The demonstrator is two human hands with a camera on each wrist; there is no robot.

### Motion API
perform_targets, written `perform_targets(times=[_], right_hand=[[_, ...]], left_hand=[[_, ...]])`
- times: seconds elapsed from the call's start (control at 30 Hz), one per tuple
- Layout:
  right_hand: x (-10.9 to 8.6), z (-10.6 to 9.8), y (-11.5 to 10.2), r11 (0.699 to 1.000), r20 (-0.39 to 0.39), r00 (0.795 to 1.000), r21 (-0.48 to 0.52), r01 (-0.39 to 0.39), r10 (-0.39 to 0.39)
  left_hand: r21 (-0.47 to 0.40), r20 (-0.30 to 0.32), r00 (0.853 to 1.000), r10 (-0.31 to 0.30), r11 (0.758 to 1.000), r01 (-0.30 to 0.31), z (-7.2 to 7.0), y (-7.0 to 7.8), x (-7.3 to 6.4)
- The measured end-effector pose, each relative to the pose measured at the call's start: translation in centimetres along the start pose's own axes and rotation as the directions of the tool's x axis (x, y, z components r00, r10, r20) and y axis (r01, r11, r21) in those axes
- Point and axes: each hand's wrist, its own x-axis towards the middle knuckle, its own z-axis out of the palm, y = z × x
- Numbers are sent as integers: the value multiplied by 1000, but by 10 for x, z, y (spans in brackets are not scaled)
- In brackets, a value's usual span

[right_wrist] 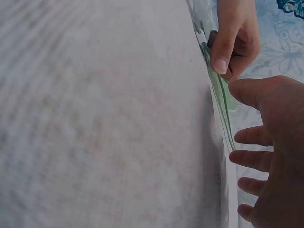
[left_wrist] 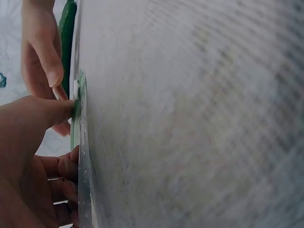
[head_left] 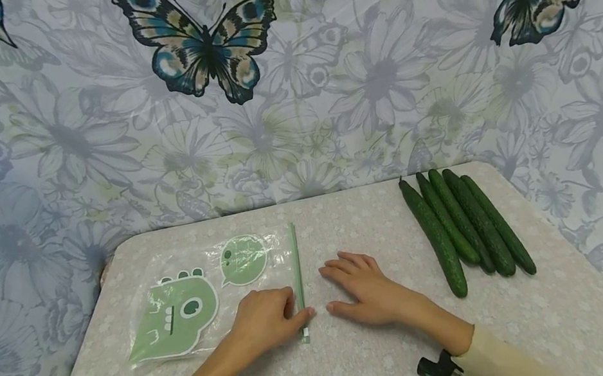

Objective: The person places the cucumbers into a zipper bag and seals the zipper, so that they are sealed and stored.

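Observation:
A clear zip bag (head_left: 192, 315) with green cartoon prints lies flat on the table, its green zip edge (head_left: 293, 247) facing right. My left hand (head_left: 263, 320) rests on the bag near that edge, fingers loosely curled, with the thumb reaching across the zip. In the left wrist view the left thumb (left_wrist: 59, 111) touches the green strip, while the curled fingers stay apart from it. Just right of the bag, my right hand (head_left: 373, 294) is spread low over the table, holding nothing. Its separated fingers show in the right wrist view beside the left hand (right_wrist: 237, 42).
Several green cucumbers (head_left: 434, 236) lie side by side at the table's right rear. The table (head_left: 362, 361) has a pale patterned cloth. Behind it hangs a butterfly-and-flower backdrop (head_left: 300, 97). Each wrist wears a black camera.

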Motion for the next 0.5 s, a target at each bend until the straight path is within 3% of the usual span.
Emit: perform_targets(times=[0.23,0.5], right_hand=[[0,0,-3,1000,8,1000,8,-2,2],[7,4,-7,998,37,998,38,44,-46]], left_hand=[[8,-31,999,18,1000,-18,1,2,-2],[-18,-37,998,51,998,-52,-1,3,-4]])
